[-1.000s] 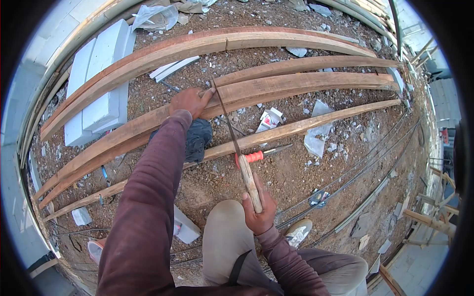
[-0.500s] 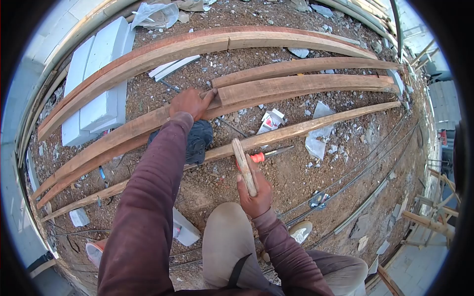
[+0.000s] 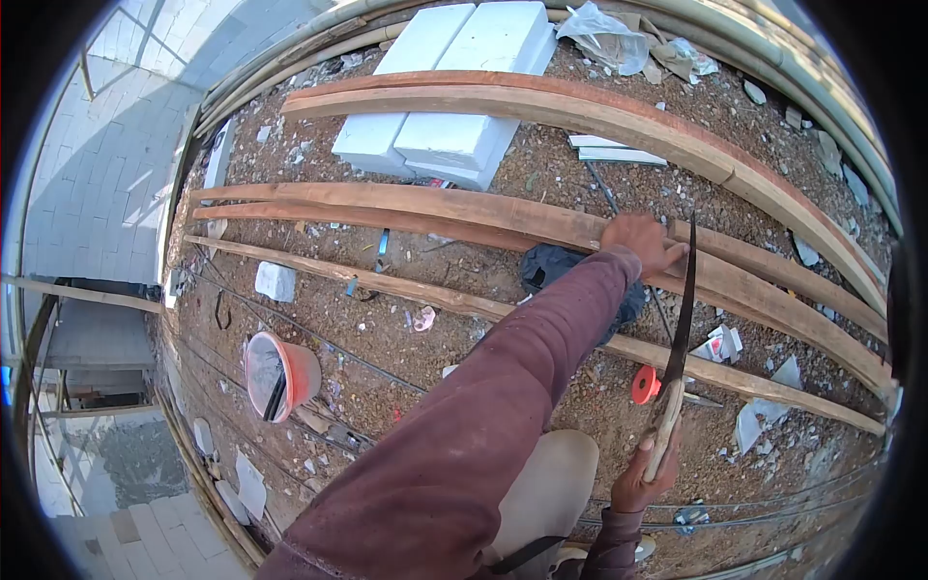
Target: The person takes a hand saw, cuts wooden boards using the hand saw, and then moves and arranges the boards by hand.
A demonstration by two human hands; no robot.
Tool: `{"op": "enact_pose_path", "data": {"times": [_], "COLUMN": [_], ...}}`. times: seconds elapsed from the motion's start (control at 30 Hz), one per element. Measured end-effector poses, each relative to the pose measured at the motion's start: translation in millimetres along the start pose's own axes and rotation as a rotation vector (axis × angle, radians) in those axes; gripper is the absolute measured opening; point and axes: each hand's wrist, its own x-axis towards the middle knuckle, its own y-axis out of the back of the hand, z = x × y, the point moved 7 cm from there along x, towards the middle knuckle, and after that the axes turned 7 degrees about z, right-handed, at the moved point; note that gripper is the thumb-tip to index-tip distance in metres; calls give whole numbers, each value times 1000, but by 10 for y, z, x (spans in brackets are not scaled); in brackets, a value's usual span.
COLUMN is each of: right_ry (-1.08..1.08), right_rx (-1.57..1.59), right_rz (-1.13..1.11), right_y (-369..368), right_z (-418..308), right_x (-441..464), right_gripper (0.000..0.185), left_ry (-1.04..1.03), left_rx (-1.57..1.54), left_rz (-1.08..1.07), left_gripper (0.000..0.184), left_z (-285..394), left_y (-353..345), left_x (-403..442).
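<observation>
The right hand (image 3: pixel 646 478), low and right of centre in the head view, has its grip closed round the pale, worn wooden handle of a saw (image 3: pixel 684 319). The dark, tapering blade points away from the body, passing over a thin wooden pole (image 3: pixel 416 290) and reaching across the paired timbers (image 3: pixel 416 202) just beside the left hand (image 3: pixel 638 240). That left hand lies on the timbers, palm down, its thumb pointing toward the blade; I cannot tell whether its grip closes round the wood, or whether the saw's teeth touch it. A dark bag (image 3: pixel 549 268) sits under the left forearm, against the near side of the timbers. Just left of the saw handle, a red-handled tool (image 3: pixel 645 385) lies on the ground, and a small torn box (image 3: pixel 720 345) is near the blade on its right. Farther off, another long timber (image 3: pixel 561 102) rests across white blocks (image 3: pixel 449 140), while a pinkish bucket (image 3: pixel 304 372) stands on the near left
</observation>
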Motion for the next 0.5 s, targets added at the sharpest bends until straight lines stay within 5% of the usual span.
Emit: {"op": "enact_pose_path", "data": {"times": [0.13,0.2,0.5], "right_ry": [-132,13,23], "right_rx": [-42,-53,29], "right_rz": [-81,-75,6], "right_y": [50,64,-25], "right_z": [-31,-56,-112], "right_x": [-34,-15,235], "right_gripper": [54,55,53], "left_ry": [-73,-59,-52], "left_rx": [12,70,71], "left_rz": [56,27,52], "left_gripper": [67,67,60], "left_z": [83,89,101], "left_y": [-15,-72,-64], "left_x": [27,65,57]}}
